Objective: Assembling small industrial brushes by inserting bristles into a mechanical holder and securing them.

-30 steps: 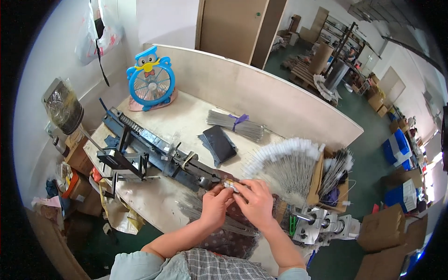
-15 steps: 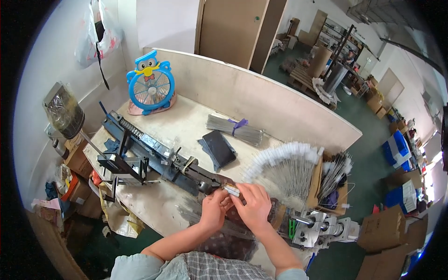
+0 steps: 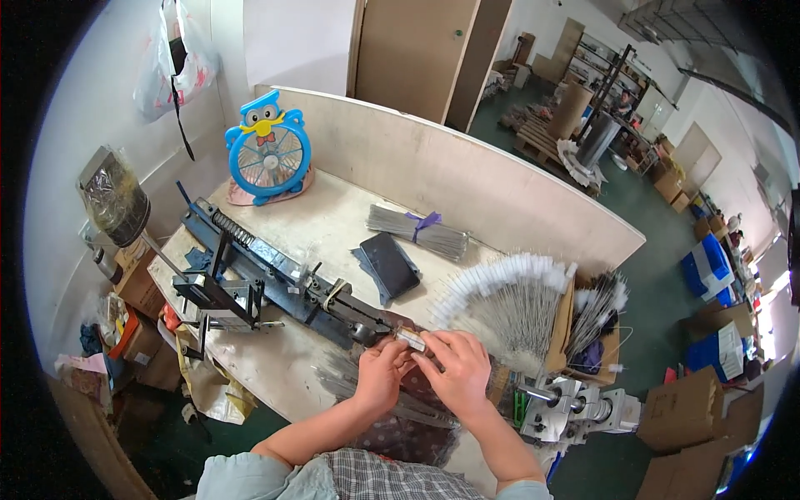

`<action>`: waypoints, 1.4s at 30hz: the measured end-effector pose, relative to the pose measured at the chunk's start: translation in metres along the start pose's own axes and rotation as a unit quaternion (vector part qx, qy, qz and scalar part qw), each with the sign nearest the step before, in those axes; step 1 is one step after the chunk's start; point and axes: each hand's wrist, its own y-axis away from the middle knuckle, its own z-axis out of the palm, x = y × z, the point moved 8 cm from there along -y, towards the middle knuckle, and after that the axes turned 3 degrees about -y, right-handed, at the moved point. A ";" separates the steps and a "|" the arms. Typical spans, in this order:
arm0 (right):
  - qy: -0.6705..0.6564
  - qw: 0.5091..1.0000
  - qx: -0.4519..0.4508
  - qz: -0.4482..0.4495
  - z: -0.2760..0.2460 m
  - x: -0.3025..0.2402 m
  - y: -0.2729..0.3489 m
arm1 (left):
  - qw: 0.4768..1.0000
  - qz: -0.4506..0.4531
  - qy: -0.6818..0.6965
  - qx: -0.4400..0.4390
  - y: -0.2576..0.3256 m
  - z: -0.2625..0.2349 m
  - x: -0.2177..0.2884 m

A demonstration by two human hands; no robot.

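My left hand (image 3: 381, 379) is closed in a pinch beside the near end of a long dark metal bench fixture (image 3: 275, 271). What sits between its fingertips is too small to make out. My right hand (image 3: 458, 368) is closed too, its fingertips curled against a small whitish block (image 3: 411, 339) at the fixture's end. Whether the fingers also hold a thin wire there cannot be seen. Beneath both hands lie a bundle of thin grey wires (image 3: 340, 375) and a dark dotted cloth (image 3: 408, 442), which reaches toward my lap.
White-tipped wire brushes (image 3: 508, 292) fan out at right, beside a cardboard box (image 3: 562, 337) holding more. Beyond are a dark phone (image 3: 390, 265), a tied wire bundle (image 3: 417, 229) and a blue fan (image 3: 270, 154). A metal clamp device (image 3: 575, 408) stands by my right forearm.
My right hand has shifted slightly to the right, and its fingers have moved along the whitish block. My left hand stays almost in place.
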 end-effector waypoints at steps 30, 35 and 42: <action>-0.026 0.969 -0.195 0.147 0.002 0.034 0.128 | 0.940 0.113 0.047 0.318 0.052 -0.248 0.110; 0.064 0.953 -0.244 0.167 0.000 0.058 0.138 | 0.887 0.241 -0.116 0.377 0.078 -0.412 0.228; 0.088 0.895 -0.314 0.305 -0.010 0.089 0.178 | 0.855 0.244 -0.074 0.451 0.077 -0.398 0.217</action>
